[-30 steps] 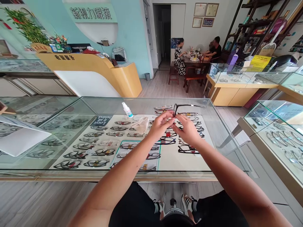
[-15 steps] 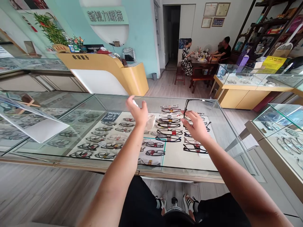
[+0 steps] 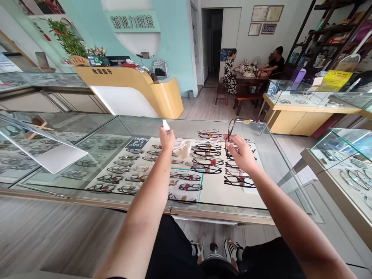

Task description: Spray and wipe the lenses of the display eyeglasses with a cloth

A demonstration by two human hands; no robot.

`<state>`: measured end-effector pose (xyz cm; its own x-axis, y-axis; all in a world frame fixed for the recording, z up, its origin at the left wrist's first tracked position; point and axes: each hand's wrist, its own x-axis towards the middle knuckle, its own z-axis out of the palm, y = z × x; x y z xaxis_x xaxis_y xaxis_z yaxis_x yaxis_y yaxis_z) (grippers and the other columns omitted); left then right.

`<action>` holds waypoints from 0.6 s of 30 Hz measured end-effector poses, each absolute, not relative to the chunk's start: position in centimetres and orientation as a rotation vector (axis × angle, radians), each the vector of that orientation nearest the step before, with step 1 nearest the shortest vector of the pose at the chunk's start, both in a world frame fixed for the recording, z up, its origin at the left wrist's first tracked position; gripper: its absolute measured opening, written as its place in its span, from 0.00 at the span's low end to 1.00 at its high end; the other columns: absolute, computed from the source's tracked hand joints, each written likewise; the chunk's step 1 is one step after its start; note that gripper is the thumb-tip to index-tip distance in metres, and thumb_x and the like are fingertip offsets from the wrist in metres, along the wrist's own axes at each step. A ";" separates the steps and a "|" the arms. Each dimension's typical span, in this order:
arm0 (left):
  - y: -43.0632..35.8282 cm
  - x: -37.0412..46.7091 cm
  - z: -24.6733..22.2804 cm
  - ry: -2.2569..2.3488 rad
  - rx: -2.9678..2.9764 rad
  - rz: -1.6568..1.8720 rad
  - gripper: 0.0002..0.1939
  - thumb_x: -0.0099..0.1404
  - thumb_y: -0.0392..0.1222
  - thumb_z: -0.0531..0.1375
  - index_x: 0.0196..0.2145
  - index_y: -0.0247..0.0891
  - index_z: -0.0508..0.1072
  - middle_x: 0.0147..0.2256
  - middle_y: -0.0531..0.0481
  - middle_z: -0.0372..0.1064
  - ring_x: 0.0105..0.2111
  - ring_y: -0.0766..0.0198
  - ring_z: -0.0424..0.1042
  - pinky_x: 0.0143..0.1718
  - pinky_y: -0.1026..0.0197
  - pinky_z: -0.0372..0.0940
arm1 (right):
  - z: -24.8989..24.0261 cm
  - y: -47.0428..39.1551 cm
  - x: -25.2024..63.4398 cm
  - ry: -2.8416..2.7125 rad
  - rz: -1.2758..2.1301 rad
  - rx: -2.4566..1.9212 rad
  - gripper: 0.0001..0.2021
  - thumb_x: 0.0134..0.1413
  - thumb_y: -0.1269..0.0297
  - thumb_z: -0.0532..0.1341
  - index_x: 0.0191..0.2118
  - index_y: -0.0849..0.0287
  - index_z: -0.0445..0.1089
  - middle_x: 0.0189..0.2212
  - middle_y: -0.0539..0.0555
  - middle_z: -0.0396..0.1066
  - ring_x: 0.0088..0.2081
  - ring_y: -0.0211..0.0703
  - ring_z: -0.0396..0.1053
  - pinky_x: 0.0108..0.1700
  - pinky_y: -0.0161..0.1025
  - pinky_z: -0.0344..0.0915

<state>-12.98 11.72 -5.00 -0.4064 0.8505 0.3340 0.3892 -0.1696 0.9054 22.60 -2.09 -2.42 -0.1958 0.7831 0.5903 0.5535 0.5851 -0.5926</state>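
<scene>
My left hand (image 3: 167, 139) is closed around a small white bottle (image 3: 166, 124), whose narrow top sticks up above the fist. Right beside that hand, a crumpled beige cloth (image 3: 183, 149) lies on the glass counter. My right hand (image 3: 240, 153) pinches a pair of dark-framed eyeglasses (image 3: 231, 127) between thumb and fingers, raised over the counter with the frame tilted upright. Between the hands, several eyeglasses (image 3: 207, 169) are stacked in a column. Another column of eyeglasses (image 3: 240, 180) sits below my right hand, partly hidden by it.
The glass display counter (image 3: 232, 211) spans the space before me, with rows of eyeglasses (image 3: 110, 178) on its left part. A white panel (image 3: 62, 158) stands at the left. A yellow reception desk (image 3: 165, 97) is behind. Two people sit at a far table (image 3: 255, 77).
My left hand has gone from spread fingers to a closed grip on the white bottle, which now points up. The eyeglasses in my right hand have turned so a lens shows.
</scene>
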 end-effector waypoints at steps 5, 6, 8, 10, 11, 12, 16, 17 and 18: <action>10.5 -9.9 -2.8 1.445 1.314 1.651 0.24 0.64 0.68 0.65 0.42 0.46 0.71 0.40 0.44 0.74 0.44 0.51 0.77 0.42 0.50 0.75 | -2.1 -2.3 22.5 -1.865 0.370 -1.046 0.24 0.81 0.41 0.54 0.58 0.52 0.78 0.50 0.61 0.82 0.53 0.59 0.78 0.58 0.55 0.75; 9.7 -8.9 -2.3 1.366 1.334 1.607 0.26 0.65 0.72 0.62 0.38 0.45 0.71 0.36 0.45 0.72 0.38 0.53 0.75 0.37 0.51 0.74 | -2.1 -2.3 22.4 -1.866 0.389 -1.038 0.24 0.81 0.41 0.54 0.57 0.53 0.78 0.51 0.61 0.83 0.53 0.59 0.78 0.59 0.55 0.75; 7.9 -6.8 -1.2 1.053 1.309 1.451 0.36 0.67 0.83 0.53 0.31 0.45 0.70 0.28 0.47 0.67 0.28 0.57 0.70 0.28 0.54 0.70 | -2.0 -2.6 22.2 -1.869 0.438 -1.023 0.24 0.81 0.40 0.54 0.55 0.53 0.78 0.54 0.61 0.83 0.55 0.58 0.78 0.60 0.54 0.75; 5.8 -4.8 -0.3 0.759 1.255 1.231 0.43 0.63 0.91 0.51 0.26 0.45 0.67 0.24 0.48 0.62 0.25 0.58 0.67 0.24 0.55 0.66 | -2.0 -2.8 21.9 -1.875 0.499 -1.014 0.24 0.81 0.40 0.54 0.55 0.53 0.78 0.57 0.62 0.83 0.56 0.57 0.78 0.59 0.53 0.75; 4.8 -3.8 0.1 0.691 1.238 1.163 0.44 0.62 0.92 0.51 0.24 0.45 0.66 0.23 0.49 0.59 0.24 0.59 0.65 0.23 0.55 0.63 | -1.9 -2.9 21.8 -1.880 0.528 -1.009 0.24 0.81 0.40 0.54 0.56 0.52 0.78 0.58 0.61 0.83 0.57 0.57 0.78 0.59 0.53 0.75; 3.9 -3.0 0.3 0.649 1.232 1.097 0.45 0.60 0.93 0.51 0.22 0.45 0.65 0.22 0.49 0.57 0.24 0.59 0.64 0.22 0.56 0.61 | -1.9 -3.0 21.7 -1.885 0.552 -1.004 0.24 0.81 0.40 0.54 0.57 0.52 0.79 0.58 0.61 0.83 0.57 0.57 0.79 0.59 0.53 0.75; 2.3 -0.7 0.0 0.619 1.241 1.021 0.44 0.59 0.92 0.54 0.21 0.43 0.66 0.21 0.49 0.55 0.24 0.60 0.61 0.22 0.58 0.59 | -1.7 -3.4 21.3 -1.908 0.627 -0.966 0.24 0.81 0.40 0.55 0.58 0.51 0.80 0.55 0.59 0.84 0.57 0.55 0.80 0.61 0.52 0.75; 2.3 -0.4 -0.4 0.632 1.257 1.036 0.43 0.59 0.90 0.56 0.21 0.43 0.67 0.22 0.49 0.57 0.24 0.60 0.61 0.23 0.58 0.60 | -1.6 -3.5 21.3 -1.917 0.650 -0.945 0.24 0.81 0.40 0.55 0.58 0.51 0.80 0.55 0.59 0.84 0.57 0.55 0.80 0.62 0.52 0.75; 2.4 -0.2 -0.8 0.650 1.272 1.053 0.41 0.60 0.87 0.58 0.22 0.42 0.69 0.22 0.49 0.59 0.25 0.61 0.62 0.23 0.58 0.61 | -1.5 -3.6 21.2 -1.924 0.673 -0.921 0.24 0.81 0.41 0.55 0.57 0.51 0.81 0.55 0.59 0.84 0.57 0.55 0.80 0.62 0.52 0.75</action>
<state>-0.20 2.38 -0.81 0.4153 0.8967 0.1529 -0.2652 -0.0414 0.9633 21.18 -3.57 -1.47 -0.3437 0.8095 0.4760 0.3365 0.5793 -0.7424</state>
